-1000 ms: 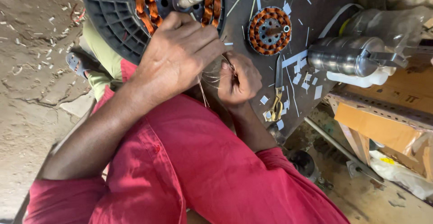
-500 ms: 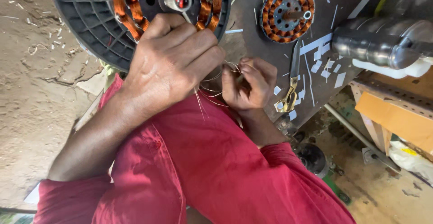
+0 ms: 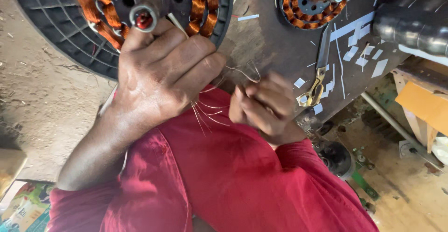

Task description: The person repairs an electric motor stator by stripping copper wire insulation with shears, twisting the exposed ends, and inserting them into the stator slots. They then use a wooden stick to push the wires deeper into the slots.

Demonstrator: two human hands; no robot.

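Observation:
My left hand rests against the big black ribbed motor disc, its fingers curled over the orange copper windings just below the central shaft. Thin pale wire strands run out from under its fingers. My right hand is closed into a fist beside it, pinching a looped end of those wire strands. Both hands hover over my red garment.
A smaller copper-wound stator lies on the dark work board. Scissors with gold handles, white paper slips, a shiny metal cylinder and an orange cardboard box are to the right. Dusty floor lies on the left.
The view has closed in on the hands. My right hand has drawn slightly away from the left, down and to the right, with the wire strands stretched between them.

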